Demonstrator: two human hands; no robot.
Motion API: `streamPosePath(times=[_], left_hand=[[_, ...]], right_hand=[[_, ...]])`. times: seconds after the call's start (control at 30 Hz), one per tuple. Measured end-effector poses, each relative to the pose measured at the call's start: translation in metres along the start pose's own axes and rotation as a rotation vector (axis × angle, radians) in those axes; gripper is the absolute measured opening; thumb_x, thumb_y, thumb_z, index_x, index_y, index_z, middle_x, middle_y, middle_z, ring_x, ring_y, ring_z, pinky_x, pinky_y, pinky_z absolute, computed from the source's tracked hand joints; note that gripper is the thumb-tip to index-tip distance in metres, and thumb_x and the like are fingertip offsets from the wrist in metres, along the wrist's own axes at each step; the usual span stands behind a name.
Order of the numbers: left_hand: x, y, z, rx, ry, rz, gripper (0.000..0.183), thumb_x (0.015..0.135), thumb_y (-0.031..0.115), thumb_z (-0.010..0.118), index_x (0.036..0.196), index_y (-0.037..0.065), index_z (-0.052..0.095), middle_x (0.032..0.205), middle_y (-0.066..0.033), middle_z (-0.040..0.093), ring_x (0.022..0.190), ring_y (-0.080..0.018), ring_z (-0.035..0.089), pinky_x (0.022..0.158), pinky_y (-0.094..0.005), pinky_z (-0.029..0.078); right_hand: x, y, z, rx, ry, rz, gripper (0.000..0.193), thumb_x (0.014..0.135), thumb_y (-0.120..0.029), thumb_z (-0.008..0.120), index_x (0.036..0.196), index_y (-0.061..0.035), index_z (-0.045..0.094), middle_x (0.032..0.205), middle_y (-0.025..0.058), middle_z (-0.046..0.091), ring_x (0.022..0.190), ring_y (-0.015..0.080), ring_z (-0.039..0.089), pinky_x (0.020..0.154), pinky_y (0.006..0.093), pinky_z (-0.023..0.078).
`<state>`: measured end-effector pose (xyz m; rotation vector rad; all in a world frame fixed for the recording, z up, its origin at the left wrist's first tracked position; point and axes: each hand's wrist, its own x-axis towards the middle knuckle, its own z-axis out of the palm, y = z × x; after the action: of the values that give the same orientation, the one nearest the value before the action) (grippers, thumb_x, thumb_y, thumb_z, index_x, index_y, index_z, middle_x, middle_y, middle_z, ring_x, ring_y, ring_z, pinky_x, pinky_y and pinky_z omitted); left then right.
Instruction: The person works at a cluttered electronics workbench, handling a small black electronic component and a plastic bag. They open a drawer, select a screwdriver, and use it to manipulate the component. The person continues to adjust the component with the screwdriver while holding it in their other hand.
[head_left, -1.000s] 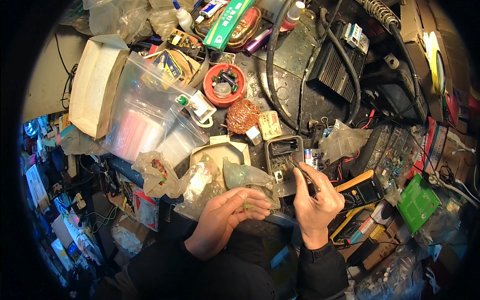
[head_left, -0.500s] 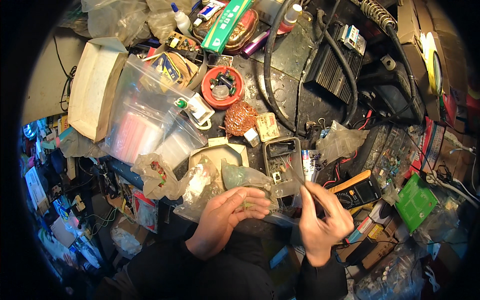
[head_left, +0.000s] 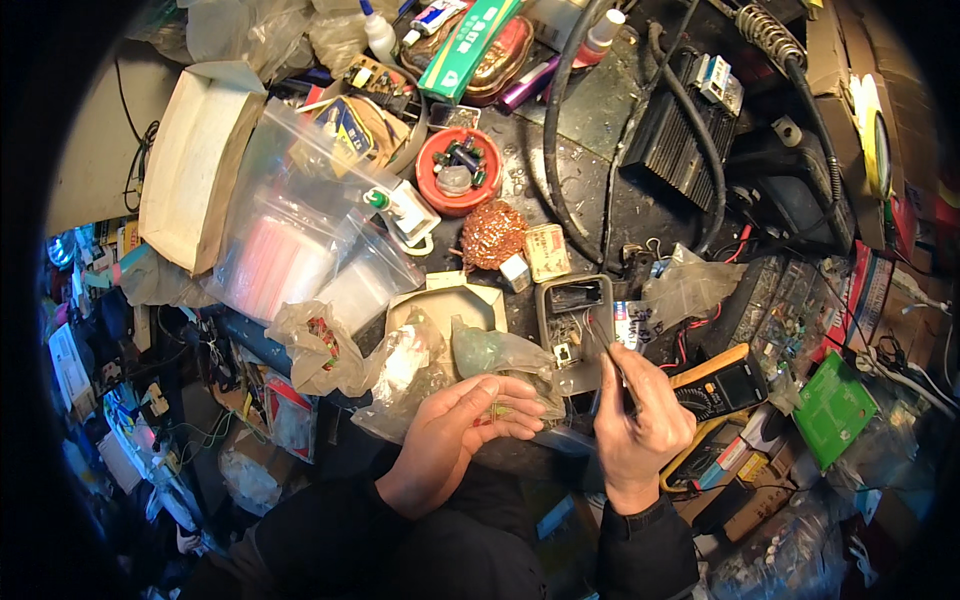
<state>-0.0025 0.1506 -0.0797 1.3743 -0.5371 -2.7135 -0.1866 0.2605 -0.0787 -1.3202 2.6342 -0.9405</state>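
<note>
My left hand (head_left: pixel 465 430) is cupped with its fingers stretched out, over clear plastic bags (head_left: pixel 402 385) at the near edge of the bench. Tiny yellowish pieces show between thumb and fingers; whether they lie in the palm or behind it, I cannot tell. Pinched in my right hand (head_left: pixel 645 425) is a slim dark tool that looks like tweezers (head_left: pixel 604 338), tips pointing up and left. Those tips are over the right side of a grey open plastic case (head_left: pixel 578 287) holding small electronic parts. A small cardboard tray (head_left: pixel 470 300) sits beyond the left hand.
A yellow-and-black multimeter (head_left: pixel 735 385) lies right of my right hand, with a green circuit board (head_left: pixel 835 410) beyond it. Farther back are a red round dish (head_left: pixel 430 180) of components, a copper wire ball (head_left: pixel 493 235), thick cables (head_left: pixel 553 150) and a finned black heat sink (head_left: pixel 665 140).
The view has shifted slightly, moving the bench things a little to the right. My right hand has tilted the slim tool, and its tips have moved a little up. My left hand keeps its cupped shape.
</note>
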Motion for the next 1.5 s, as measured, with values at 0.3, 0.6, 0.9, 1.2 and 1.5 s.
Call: streamPosePath(times=[0.3, 0.6, 0.9, 1.2, 1.5], left_hand=[[-0.001, 0.000, -0.001, -0.014, -0.018, -0.005, 0.045, 0.123, 0.029, 0.048, 0.139, -0.009, 0.066, 0.129, -0.0249, 0.077, 0.116, -0.0293, 0.076, 0.108, -0.0437, 0.058], [-0.001, 0.004, -0.001, -0.028, -0.026, -0.003, 0.044, 0.124, 0.029, 0.048, 0.139, -0.008, 0.066, 0.129, -0.0247, 0.077, 0.116, -0.0298, 0.075, 0.108, -0.0441, 0.058], [0.001, 0.006, -0.001, -0.026, -0.030, -0.007, 0.044, 0.124, 0.027, 0.048, 0.140, -0.010, 0.066, 0.129, -0.0242, 0.077, 0.116, -0.0289, 0.075, 0.107, -0.0434, 0.059], [0.002, 0.006, -0.001, -0.025, -0.023, -0.012, 0.044, 0.123, 0.027, 0.048, 0.139, -0.010, 0.066, 0.129, -0.0242, 0.077, 0.115, -0.0288, 0.075, 0.107, -0.0435, 0.058], [0.001, 0.005, -0.002, -0.017, -0.038, -0.002, 0.043, 0.123, 0.026, 0.049, 0.141, -0.010, 0.065, 0.129, -0.0244, 0.077, 0.116, -0.0284, 0.075, 0.107, -0.0435, 0.058]], right_hand=[[0.000, 0.004, 0.008, -0.011, -0.003, 0.047, 0.021, 0.090, 0.006, 0.090, 0.110, 0.0009, 0.086, 0.104, 0.0154, 0.086, 0.093, 0.0271, 0.086, 0.082, 0.0335, 0.066], [0.002, 0.000, 0.011, -0.009, 0.000, 0.094, 0.021, 0.090, 0.007, 0.090, 0.110, 0.0030, 0.086, 0.105, 0.0162, 0.086, 0.092, 0.0255, 0.086, 0.082, 0.0328, 0.066], [0.004, -0.001, 0.011, 0.025, -0.001, 0.143, 0.020, 0.091, 0.007, 0.089, 0.111, 0.0042, 0.086, 0.105, 0.0162, 0.087, 0.091, 0.0241, 0.086, 0.083, 0.0319, 0.065], [0.006, 0.000, 0.014, 0.005, -0.012, 0.132, 0.021, 0.091, 0.006, 0.090, 0.111, 0.0038, 0.086, 0.103, 0.0152, 0.086, 0.090, 0.0236, 0.085, 0.082, 0.0316, 0.065], [0.006, 0.000, 0.013, -0.012, -0.007, 0.090, 0.021, 0.090, 0.005, 0.092, 0.110, 0.0022, 0.086, 0.102, 0.0153, 0.086, 0.090, 0.0249, 0.085, 0.080, 0.0325, 0.065]])
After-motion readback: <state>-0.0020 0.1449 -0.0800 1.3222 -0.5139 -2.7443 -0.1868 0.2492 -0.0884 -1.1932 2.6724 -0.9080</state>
